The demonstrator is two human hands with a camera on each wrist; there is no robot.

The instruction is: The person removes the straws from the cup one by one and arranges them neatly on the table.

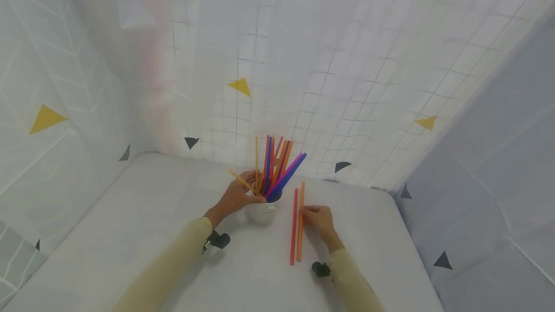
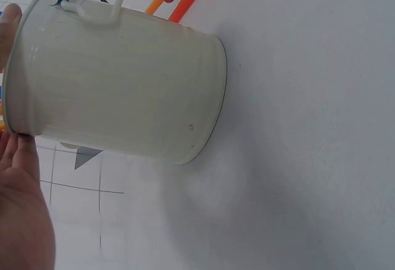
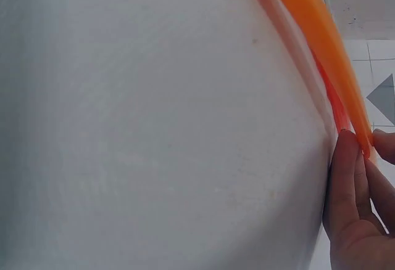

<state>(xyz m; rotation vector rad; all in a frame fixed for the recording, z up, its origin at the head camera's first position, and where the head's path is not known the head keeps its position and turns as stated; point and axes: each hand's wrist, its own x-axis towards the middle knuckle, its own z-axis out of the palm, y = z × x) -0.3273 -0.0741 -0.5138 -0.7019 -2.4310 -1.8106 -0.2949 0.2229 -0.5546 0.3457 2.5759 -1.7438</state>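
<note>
A white cup (image 1: 261,213) with a small handle (image 2: 102,8) stands on the table, full of colourful straws (image 1: 282,158) in orange, red, blue, pink and yellow. My left hand (image 1: 237,194) holds the cup at its rim, thumb on the near side and fingers round the far side. One yellow straw (image 1: 239,178) leans out to the left over that hand. To the right of the cup, my right hand (image 1: 320,219) pinches an orange straw (image 3: 330,42) between thumb and fingertips. A red straw (image 1: 294,230) lies alongside, just left of the orange one.
White cloth covers the table (image 1: 256,273). A white sheet (image 1: 282,61) with a grid and triangles rises behind the cup, and more sheets hang on both sides. Each wrist carries a dark camera mount, one at the left sleeve (image 1: 173,259), one at the right sleeve (image 1: 353,278).
</note>
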